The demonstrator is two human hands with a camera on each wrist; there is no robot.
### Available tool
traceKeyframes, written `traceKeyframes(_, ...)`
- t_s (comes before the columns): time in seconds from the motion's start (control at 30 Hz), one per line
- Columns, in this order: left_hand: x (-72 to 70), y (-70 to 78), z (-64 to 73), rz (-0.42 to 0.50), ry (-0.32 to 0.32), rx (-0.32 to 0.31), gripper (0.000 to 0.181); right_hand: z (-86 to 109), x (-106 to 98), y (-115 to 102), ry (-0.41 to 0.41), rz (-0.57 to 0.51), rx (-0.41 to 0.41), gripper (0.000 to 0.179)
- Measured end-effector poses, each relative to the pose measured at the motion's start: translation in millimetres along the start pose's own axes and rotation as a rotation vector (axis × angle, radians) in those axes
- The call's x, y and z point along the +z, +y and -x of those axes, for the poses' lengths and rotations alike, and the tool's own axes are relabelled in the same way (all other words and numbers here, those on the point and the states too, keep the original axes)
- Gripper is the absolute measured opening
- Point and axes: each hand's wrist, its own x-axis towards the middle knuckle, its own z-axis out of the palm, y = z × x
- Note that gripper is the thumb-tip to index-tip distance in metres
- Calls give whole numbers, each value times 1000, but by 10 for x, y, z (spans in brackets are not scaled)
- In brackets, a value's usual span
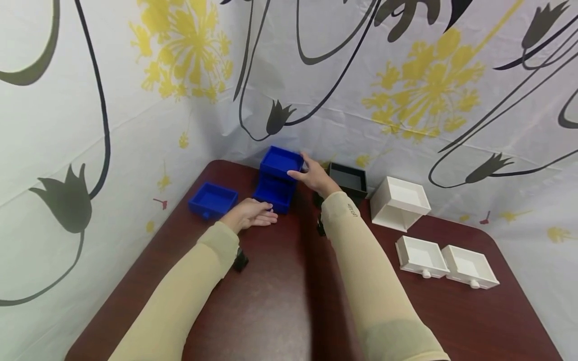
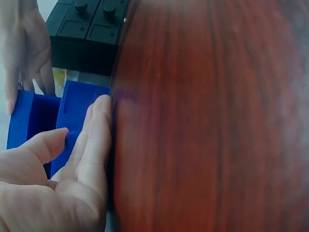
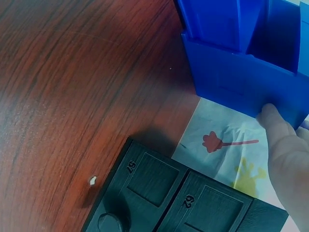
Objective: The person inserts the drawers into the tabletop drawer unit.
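Note:
A small blue cabinet (image 1: pixel 282 161) stands at the back of the table, its upper slot showing as an opening. A blue drawer (image 1: pixel 272 191) sticks out of its lower slot. My right hand (image 1: pixel 314 176) grips the cabinet's right side, with a finger on the side wall (image 3: pixel 236 84) in the right wrist view. My left hand (image 1: pixel 253 214) is at the drawer's front, fingers extended along it; in the left wrist view the thumb is beside the small knob (image 2: pixel 71 140). Another blue drawer (image 1: pixel 213 199) lies loose to the left.
Right of the blue cabinet is a black cabinet (image 1: pixel 347 178) with knobbed drawers (image 2: pixel 94 14). Further right stands a white cabinet (image 1: pixel 399 200) with an open front. Two white drawers (image 1: pixel 423 255) lie side by side before it. Patterned cloth (image 1: pixel 316 100) hangs behind the table.

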Motion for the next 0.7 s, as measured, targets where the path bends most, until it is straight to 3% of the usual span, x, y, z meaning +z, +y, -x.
traceKeyframes(0.27, -22, 17, 15, -35, 14, 10, 39, -8, 5, 13, 1, 16, 5, 96)
traceKeyframes(0.7, -9, 33, -43, -4, 14, -4, 40, -13, -9, 22, -5, 4, 14, 95)
